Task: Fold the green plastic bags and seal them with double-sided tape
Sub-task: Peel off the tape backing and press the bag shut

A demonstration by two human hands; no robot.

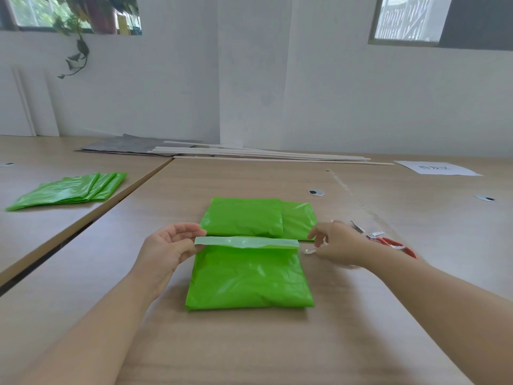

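A loose pile of green bags (69, 190) lies flat on the left bench (41, 226); how many it holds cannot be told. On the middle bench (249, 343), the left hand (169, 247) pinches the left end of a pale tape strip (247, 242) with its fingers. The strip runs along the raised top flap of the nearest folded bag (249, 279). Just behind lie two finished bags (244, 218), overlapped. Nothing shows of what any bag holds.

The right hand (340, 243) hovers at the strip's right end, fingers bent down. Whether they hold anything cannot be told. Beside it lie red-handled scissors (394, 243), and a white paper sheet (437, 168) lies far right. Thin wooden sticks (263, 155) and grey sheets (125, 148) lie against the white wall. There are two windows, and a trailing plant (77, 51) hangs at the left one.
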